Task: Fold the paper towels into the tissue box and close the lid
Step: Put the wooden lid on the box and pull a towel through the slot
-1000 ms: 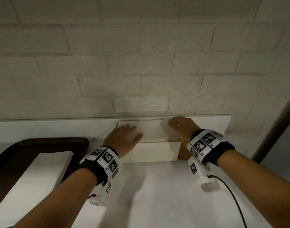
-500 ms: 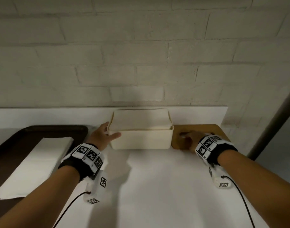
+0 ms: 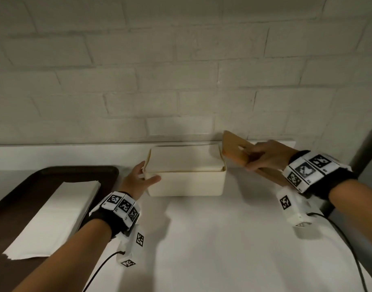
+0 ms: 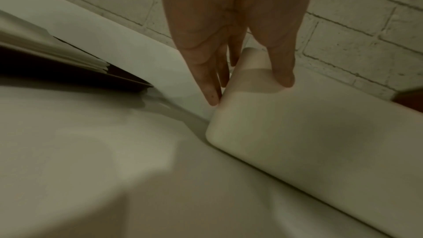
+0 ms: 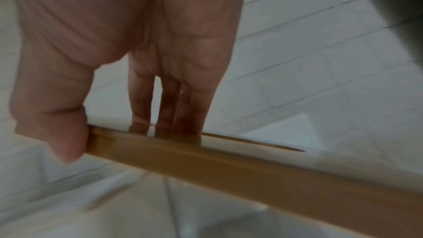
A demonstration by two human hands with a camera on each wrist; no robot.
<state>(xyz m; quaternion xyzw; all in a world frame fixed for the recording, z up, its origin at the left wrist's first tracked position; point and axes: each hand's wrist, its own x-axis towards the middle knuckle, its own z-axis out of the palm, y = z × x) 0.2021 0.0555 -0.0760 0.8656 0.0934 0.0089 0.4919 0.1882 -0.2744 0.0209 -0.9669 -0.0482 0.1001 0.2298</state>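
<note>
Left hand: left hand (image 3: 138, 179) braces the left end of the cream tissue box (image 3: 187, 182), thumb across the front wall, straight fingers (image 4: 211, 86) along the end wall.
Right hand: right hand (image 3: 267, 157) grips the brown wooden lid (image 3: 233, 149), thumb on one face, fingers curled over the other; lid tilted, raised just right of the box.
Box: open on the white table (image 3: 223, 239), filled with folded paper towels (image 3: 180, 159).
Tray: dark tray (image 3: 22, 190) on the left holds a loose stack of towels (image 3: 54, 216).
Writing: only black-and-white square codes on the wristbands (image 3: 121, 205); no readable words.
</note>
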